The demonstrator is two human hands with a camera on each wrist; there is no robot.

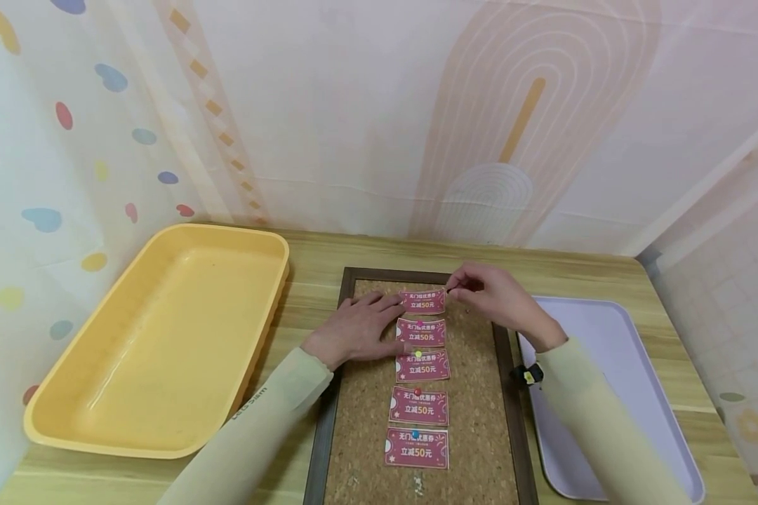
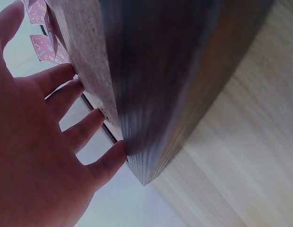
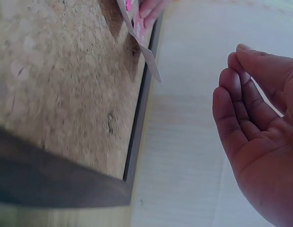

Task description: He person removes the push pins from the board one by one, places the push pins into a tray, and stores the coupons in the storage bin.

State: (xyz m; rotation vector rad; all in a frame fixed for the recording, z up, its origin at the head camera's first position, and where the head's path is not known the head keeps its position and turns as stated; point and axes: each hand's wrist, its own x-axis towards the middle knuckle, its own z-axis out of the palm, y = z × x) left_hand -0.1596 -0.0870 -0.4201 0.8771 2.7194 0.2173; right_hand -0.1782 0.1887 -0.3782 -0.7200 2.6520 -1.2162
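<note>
A framed cork board carries a column of several pink coupons. Colored push pins, blue, red, yellow and pink, are stuck in the lower ones. No pin shows on the top coupon. My left hand lies spread on the board, fingertips at that coupon's left edge and thumb over the coupons below. My right hand pinches a small dark piece beside the coupon's upper right corner. In the right wrist view its fingertips are together and hide the piece.
A deep yellow tub stands on the wooden table left of the board. To the right lies a shallow lilac tray, partly under my right sleeve. A patterned curtain hangs behind the table.
</note>
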